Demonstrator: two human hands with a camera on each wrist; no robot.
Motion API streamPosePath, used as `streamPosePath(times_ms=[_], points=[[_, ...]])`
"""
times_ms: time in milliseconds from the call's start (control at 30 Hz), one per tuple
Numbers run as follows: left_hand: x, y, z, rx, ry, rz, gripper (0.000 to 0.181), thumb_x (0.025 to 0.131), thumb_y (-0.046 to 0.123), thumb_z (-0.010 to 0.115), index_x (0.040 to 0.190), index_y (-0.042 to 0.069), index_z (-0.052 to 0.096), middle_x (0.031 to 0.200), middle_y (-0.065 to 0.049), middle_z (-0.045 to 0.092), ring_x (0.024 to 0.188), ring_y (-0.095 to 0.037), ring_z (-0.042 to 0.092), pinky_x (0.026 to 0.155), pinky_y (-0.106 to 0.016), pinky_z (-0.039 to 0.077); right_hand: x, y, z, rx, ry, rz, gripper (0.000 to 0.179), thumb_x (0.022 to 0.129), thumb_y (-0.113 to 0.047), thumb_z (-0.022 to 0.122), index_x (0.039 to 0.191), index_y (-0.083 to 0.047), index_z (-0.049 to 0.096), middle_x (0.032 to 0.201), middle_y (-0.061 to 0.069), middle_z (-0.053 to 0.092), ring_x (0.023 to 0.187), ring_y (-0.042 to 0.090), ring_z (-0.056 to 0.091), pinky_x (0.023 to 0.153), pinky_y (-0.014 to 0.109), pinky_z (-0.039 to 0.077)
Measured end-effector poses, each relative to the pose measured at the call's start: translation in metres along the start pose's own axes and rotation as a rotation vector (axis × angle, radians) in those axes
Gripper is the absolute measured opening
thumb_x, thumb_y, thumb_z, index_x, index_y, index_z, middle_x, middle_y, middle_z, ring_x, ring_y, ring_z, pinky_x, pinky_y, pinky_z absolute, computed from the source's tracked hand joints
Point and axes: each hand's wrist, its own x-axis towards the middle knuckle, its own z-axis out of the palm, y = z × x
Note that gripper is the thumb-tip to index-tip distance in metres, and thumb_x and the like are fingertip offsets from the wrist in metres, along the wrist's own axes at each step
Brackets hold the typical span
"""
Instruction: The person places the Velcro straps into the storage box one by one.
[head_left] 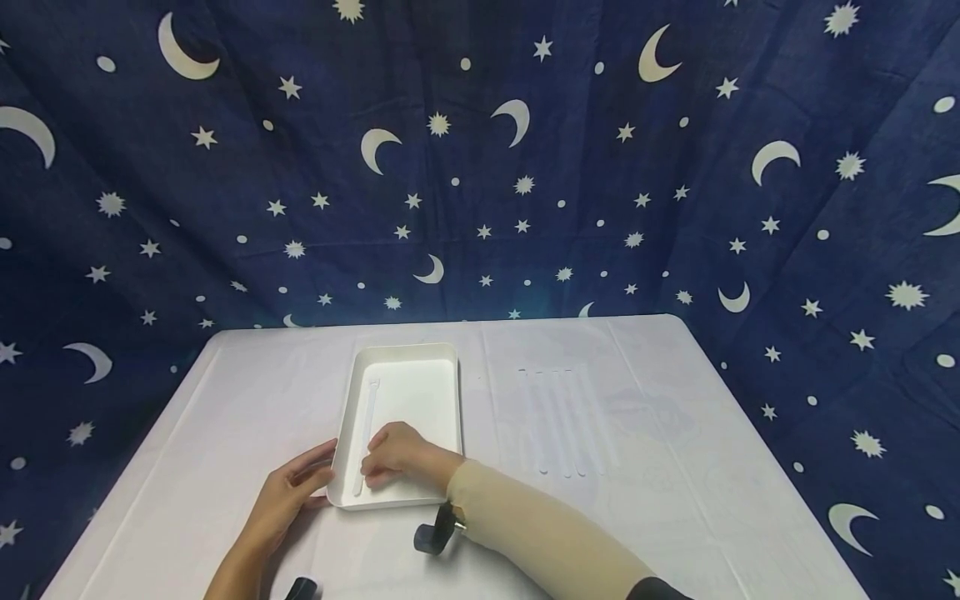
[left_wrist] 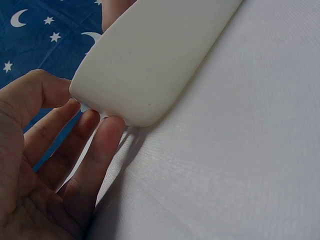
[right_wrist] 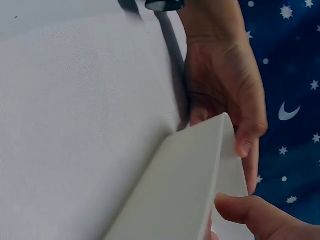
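A shallow white tray (head_left: 416, 500) lies on the white-covered table. My left hand (head_left: 285, 500) grips its front left corner, thumb at the rim and the other fingers curving round the outside, also seen close in the left wrist view. Inside the tray lies a long, thin, pale stick (head_left: 371, 408) with a wider, notched-looking far end, along the left side. My right hand (head_left: 405, 454) reaches over the right wall into the tray, its curled fingertips pinching the stick's lower part. In the right wrist view the tray wall (right_wrist: 175, 180) hides that pinch, leaving the right thumb (right_wrist: 237, 207) showing.
Several similar pale, see-through sticks (head_left: 562, 417) lie side by side on the tablecloth (head_left: 667, 500), right of the tray. A dark blue curtain (head_left: 480, 167) with moons and stars hangs behind the table and down both sides.
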Motion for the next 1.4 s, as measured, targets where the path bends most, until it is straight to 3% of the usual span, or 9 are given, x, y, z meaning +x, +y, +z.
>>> streamPosePath(times_ms=[133,300,500,667,833,1067,1200,1400], points=[[0.001,-0.001,0.001,-0.004,-0.001,0.005,0.059,0.094,0.021,0.067,0.146,0.003,0.045,0.147,-0.023,0.046,0.120,-0.029,0.061,0.082,-0.032,0.061,-0.003,0.000,-0.013,-0.048,-0.011,-0.013,0.023,0.077,0.004,0.074,0.094,-0.005,0.062,0.067,0.007,0.067,0.065,0.023,0.073,0.060,0.024,0.060],[0.001,0.000,0.002,0.019,0.009,0.013,0.060,0.093,0.022,0.068,0.145,0.003,0.045,0.146,-0.024,0.046,0.120,-0.034,0.060,0.080,-0.032,0.061,-0.013,-0.008,-0.044,-0.057,-0.004,-0.037,0.026,0.079,0.000,0.075,0.103,-0.003,0.065,0.071,0.009,0.070,0.058,0.014,0.068,0.063,0.025,0.061],[0.003,0.002,0.004,0.033,0.007,0.005,0.060,0.093,0.024,0.068,0.145,0.004,0.046,0.146,-0.023,0.047,0.122,-0.037,0.058,0.080,-0.031,0.061,-0.031,-0.017,-0.094,0.053,0.005,-0.081,0.038,0.078,0.003,0.074,0.114,0.007,0.063,0.083,0.012,0.069,0.065,0.016,0.068,0.068,0.030,0.062],[0.006,0.003,0.006,0.038,0.001,-0.002,0.060,0.093,0.025,0.068,0.145,0.005,0.047,0.146,-0.022,0.047,0.123,-0.037,0.058,0.080,-0.031,0.061,-0.050,-0.011,-0.143,0.042,0.051,-0.126,0.037,0.084,0.001,0.071,0.118,0.010,0.059,0.093,0.015,0.069,0.075,0.017,0.070,0.075,0.033,0.062],[0.008,0.004,0.007,0.042,-0.001,0.001,0.059,0.092,0.025,0.068,0.144,0.005,0.048,0.145,-0.022,0.048,0.122,-0.038,0.058,0.080,-0.032,0.061,-0.069,0.010,-0.195,0.005,0.152,-0.116,0.039,0.084,0.000,0.070,0.119,0.010,0.056,0.098,0.016,0.070,0.079,0.016,0.068,0.079,0.034,0.062],[0.010,0.004,0.009,0.064,0.006,-0.003,0.059,0.092,0.025,0.068,0.143,0.005,0.048,0.145,-0.021,0.049,0.123,-0.041,0.057,0.079,-0.032,0.061,-0.094,0.059,-0.256,-0.046,0.283,-0.019,0.049,0.084,-0.007,0.072,0.126,0.010,0.053,0.098,0.014,0.067,0.079,0.014,0.068,0.078,0.033,0.061],[0.009,0.004,0.008,0.062,-0.002,0.006,0.059,0.092,0.026,0.068,0.144,0.005,0.048,0.145,-0.022,0.049,0.121,-0.038,0.059,0.079,-0.032,0.061,-0.106,0.081,-0.277,-0.057,0.340,0.023,0.049,0.086,-0.007,0.070,0.128,0.011,0.053,0.096,0.013,0.068,0.079,0.015,0.069,0.077,0.033,0.062],[0.001,0.001,0.002,0.040,0.001,0.009,0.058,0.094,0.023,0.067,0.145,0.003,0.046,0.147,-0.022,0.047,0.109,-0.010,0.065,0.078,-0.030,0.061,-0.117,0.102,-0.288,-0.072,0.366,0.031,0.049,0.086,-0.007,0.070,0.127,0.014,0.053,0.097,0.014,0.067,0.079,0.016,0.069,0.080,0.036,0.061]])
